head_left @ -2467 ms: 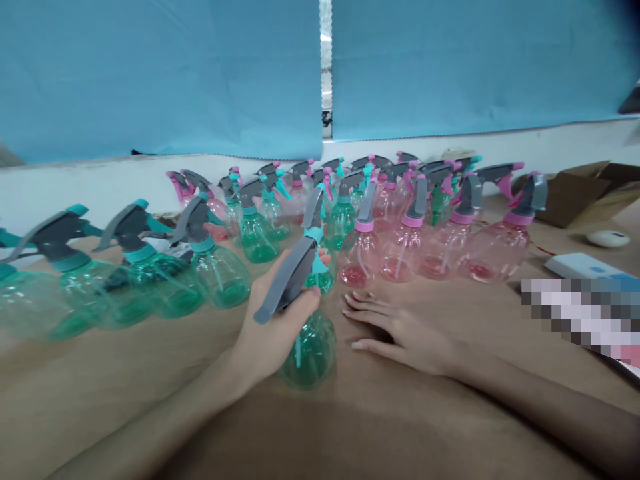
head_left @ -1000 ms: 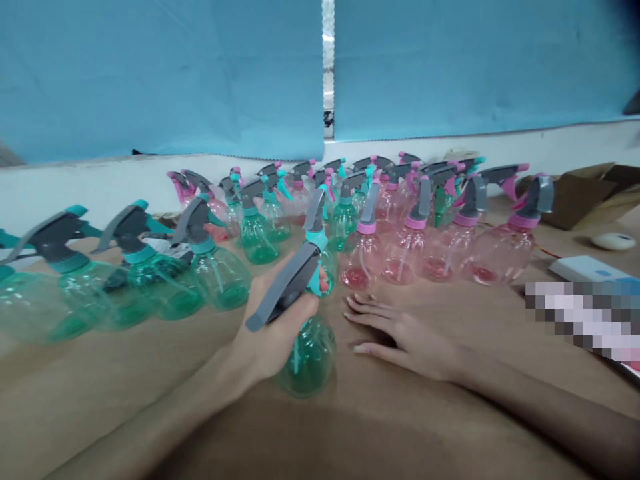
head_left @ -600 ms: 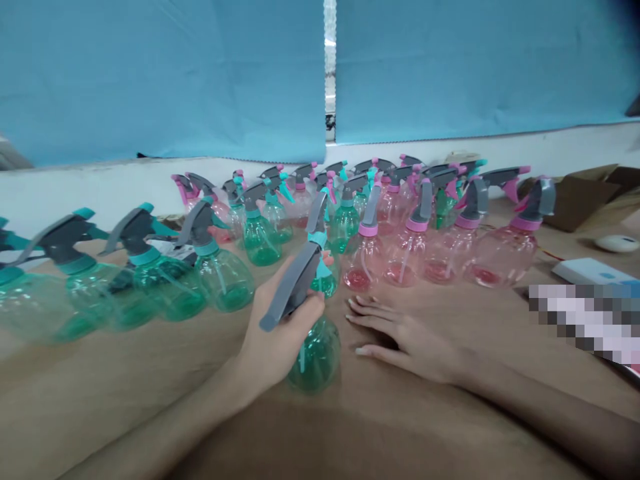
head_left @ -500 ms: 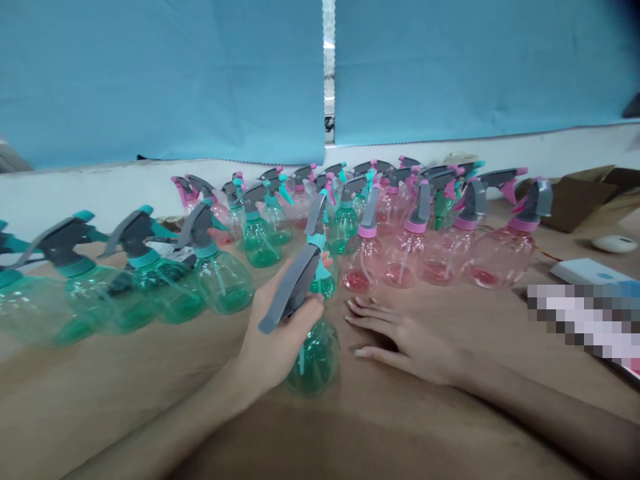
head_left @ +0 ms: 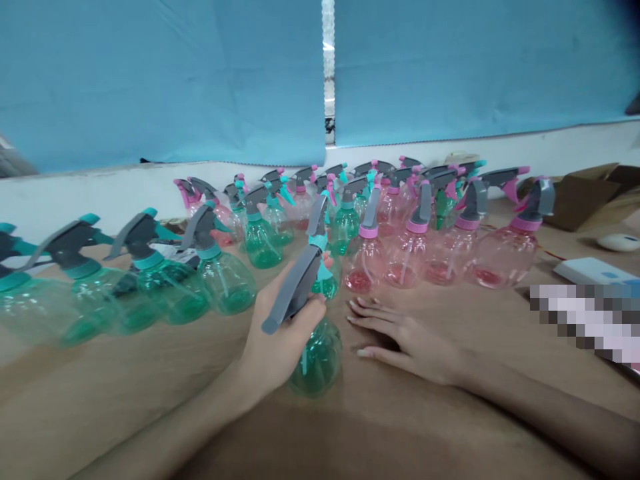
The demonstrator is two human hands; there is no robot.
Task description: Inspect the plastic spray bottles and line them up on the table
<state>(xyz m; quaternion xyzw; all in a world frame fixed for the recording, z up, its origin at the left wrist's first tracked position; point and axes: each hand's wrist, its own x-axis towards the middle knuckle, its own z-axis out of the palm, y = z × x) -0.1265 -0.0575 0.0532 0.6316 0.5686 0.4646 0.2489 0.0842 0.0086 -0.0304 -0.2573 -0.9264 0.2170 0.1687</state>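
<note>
My left hand is wrapped around the neck of a green spray bottle with a grey and teal trigger head. Its nozzle points away from me, and the hand hides part of the trigger and neck. To the right, my right hand lies on the brown tabletop with fingers stretched out and nothing in it. Just beyond its fingertips stands a pink spray bottle with a little red-tinted bottom. A green spray bottle is nearest to my left hand on its left side.
Green spray bottles line up on the left and pink ones on the right. Several mixed bottles crowd behind them. On the right are an open cardboard box, a white computer mouse and a white-blue box. Blue cloth hangs behind.
The whole view has shifted very slightly. Both hands keep their places, the left still holding the green spray bottle and the right still flat on the table.
</note>
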